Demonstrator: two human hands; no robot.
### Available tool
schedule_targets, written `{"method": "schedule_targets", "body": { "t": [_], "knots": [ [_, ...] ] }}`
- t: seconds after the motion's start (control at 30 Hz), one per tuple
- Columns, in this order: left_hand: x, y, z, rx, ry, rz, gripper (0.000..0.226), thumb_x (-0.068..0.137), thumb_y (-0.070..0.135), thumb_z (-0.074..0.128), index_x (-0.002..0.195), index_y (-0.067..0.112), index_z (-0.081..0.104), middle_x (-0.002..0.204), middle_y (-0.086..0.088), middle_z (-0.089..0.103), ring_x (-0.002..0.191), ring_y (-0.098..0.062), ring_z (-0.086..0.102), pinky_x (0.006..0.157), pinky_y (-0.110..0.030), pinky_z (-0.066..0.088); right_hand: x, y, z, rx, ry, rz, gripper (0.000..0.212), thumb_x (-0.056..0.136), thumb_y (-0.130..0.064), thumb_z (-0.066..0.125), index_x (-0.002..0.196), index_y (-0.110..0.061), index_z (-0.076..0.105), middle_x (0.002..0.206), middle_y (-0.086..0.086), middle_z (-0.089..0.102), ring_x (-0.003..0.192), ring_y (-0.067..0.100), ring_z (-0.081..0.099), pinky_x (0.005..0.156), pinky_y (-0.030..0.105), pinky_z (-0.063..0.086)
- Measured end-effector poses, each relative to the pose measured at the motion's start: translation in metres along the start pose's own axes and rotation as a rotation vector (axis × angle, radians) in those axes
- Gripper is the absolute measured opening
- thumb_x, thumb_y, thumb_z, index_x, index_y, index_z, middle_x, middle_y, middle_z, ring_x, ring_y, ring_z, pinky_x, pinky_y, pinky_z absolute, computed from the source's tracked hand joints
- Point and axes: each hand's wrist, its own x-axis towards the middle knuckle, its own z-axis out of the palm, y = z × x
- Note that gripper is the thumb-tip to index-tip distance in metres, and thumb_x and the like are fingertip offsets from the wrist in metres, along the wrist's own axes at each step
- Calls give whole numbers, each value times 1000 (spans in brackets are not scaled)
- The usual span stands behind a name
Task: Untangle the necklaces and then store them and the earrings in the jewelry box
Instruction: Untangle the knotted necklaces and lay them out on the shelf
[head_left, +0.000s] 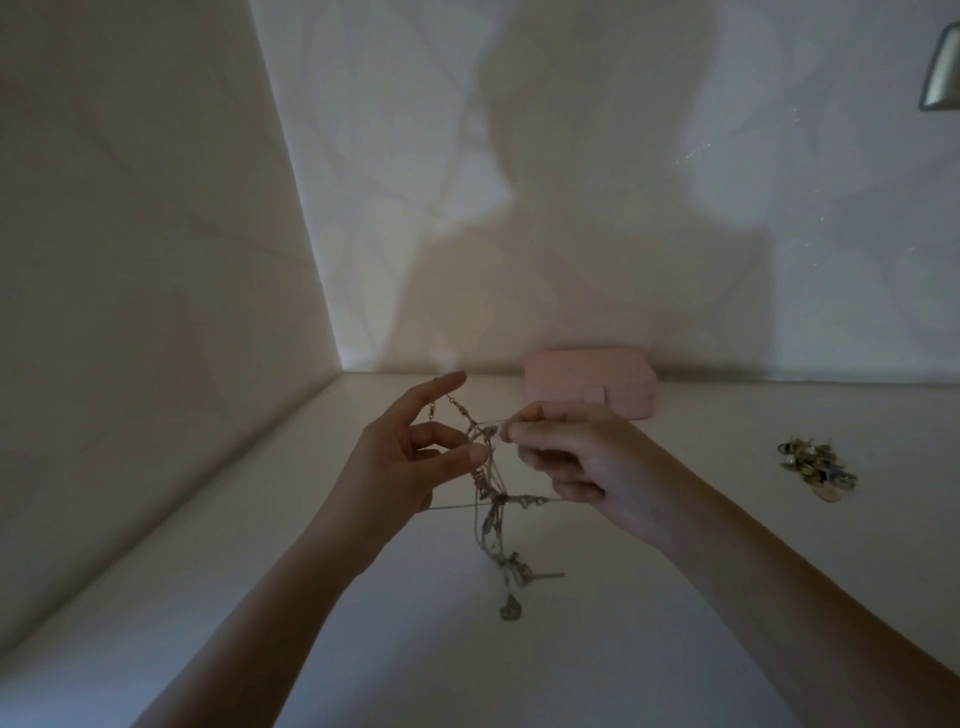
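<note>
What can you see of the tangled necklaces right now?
The tangled necklaces are thin, metal-looking chains knotted into one clump, held above the white table. The left hand and right hand each pinch strands, stretched between them. A loose end hangs down with a small round pendant; whether it touches the table is unclear.

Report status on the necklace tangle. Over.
Left grip and right grip both pinch the knotted thin metal necklaces, over white table. Pink rectangular jewelry box closed, behind. Small metal earrings piled right, untouched. Nothing blocking.

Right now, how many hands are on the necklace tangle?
2: the left hand pinches the necklaces from the left; the right hand pinches strands from the right. Neither is hidden.
</note>
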Motion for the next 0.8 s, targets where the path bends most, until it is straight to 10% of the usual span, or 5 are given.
{"method": "schedule_targets", "body": {
  "t": [0.17, 0.8],
  "knots": [
    [-4, 6, -3, -53, -115, 57, 54, 79, 25, 61, 131, 38, 51, 58, 3, 44, 48, -7, 28, 44, -16, 26, -8, -2, 4, -198, -46, 69, 41, 65, -39, 74, 97, -13, 75, 39, -2, 34, 34, 7, 23, 36, 16, 18],
    [-5, 5, -5, 337, -54, 80, 58, 83, 26, 70, 126, 52, 41, 55, -5, 65, 50, -11, 51, 57, -21, 43, 1, 6, 14, 164, 9, 100, 19, 90, -6, 50, 75, -4, 61, 67, 6, 61, 48, 12, 38, 55, 25, 44]
  ]
}}
